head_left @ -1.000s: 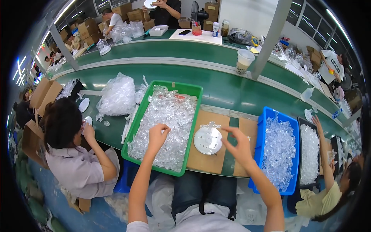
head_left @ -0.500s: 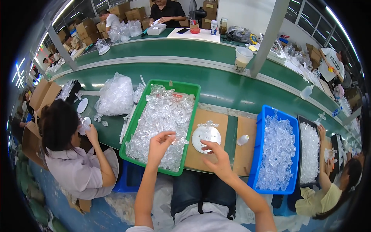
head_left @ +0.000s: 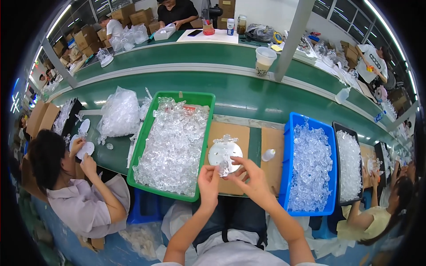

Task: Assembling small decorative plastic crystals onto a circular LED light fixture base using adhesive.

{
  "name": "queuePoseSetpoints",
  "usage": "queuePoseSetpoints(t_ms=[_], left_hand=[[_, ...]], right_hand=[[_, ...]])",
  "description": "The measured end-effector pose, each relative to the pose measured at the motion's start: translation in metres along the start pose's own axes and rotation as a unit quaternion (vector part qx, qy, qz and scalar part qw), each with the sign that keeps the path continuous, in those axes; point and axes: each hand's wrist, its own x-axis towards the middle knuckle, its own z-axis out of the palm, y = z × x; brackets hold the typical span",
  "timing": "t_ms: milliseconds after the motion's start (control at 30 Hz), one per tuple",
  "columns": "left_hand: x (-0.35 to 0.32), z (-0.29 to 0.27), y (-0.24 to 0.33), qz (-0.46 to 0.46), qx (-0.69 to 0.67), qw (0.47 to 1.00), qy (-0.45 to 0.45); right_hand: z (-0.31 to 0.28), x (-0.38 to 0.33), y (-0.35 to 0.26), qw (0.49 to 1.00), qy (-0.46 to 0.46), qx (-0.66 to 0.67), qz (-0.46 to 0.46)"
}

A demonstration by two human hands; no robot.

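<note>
My left hand [head_left: 208,184] pinches a small clear plastic piece [head_left: 223,168] between thumb and fingertips. Over the piece's other side, the fingers of my right hand [head_left: 254,182] curve in and grip it, partly hiding it. Both hands are just above the near part of a white round disc [head_left: 216,153], which lies on a brown board [head_left: 239,131]. Another clear plastic piece [head_left: 226,138] is at the disc's far edge. On my left stands a green bin [head_left: 162,190] full of clear plastic pieces.
Right of the disc is a small white bottle [head_left: 268,154], then a blue bin [head_left: 287,155] and a black tray [head_left: 336,146] of clear pieces. A bulging plastic bag [head_left: 120,113] lies beyond the green bin's left side. A cup [head_left: 265,61] stands behind; co-workers sit on both sides.
My left hand has moved right, away from above the green bin, with the clear piece. My hands have come together at the piece. The view has shifted slightly.
</note>
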Motion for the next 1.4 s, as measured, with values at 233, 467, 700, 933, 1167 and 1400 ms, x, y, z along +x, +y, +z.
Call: queuePoseSetpoints(t_ms=[233, 467, 700, 933, 1167, 1400], left_hand=[[-0.01, -0.002, -0.056, 0.172, 0.256, 0.951, -0.019], [0.003, -0.048, -0.083, 0.237, 0.667, 0.698, -0.108], [-0.031, -0.029, -0.079, 0.245, 0.549, 0.776, -0.191], [-0.02, -0.063, -0.084, 0.235, 0.618, 0.718, -0.217], [-0.02, -0.068, -0.09, 0.234, 0.612, 0.726, -0.209], [-0.018, -0.07, -0.089, 0.242, 0.602, 0.732, -0.207]], right_hand=[[0.033, -0.028, 0.093, 0.961, 0.088, 0.204, 0.163], [0.035, -0.031, 0.12, 0.828, 0.115, 0.428, 0.344], [0.027, -0.031, 0.138, 0.803, 0.117, 0.455, 0.367], [0.045, -0.026, 0.12, 0.885, 0.093, 0.349, 0.294], [0.075, -0.016, 0.102, 0.98, 0.071, -0.001, 0.187], [0.076, -0.012, 0.096, 0.977, 0.056, -0.177, 0.104]])
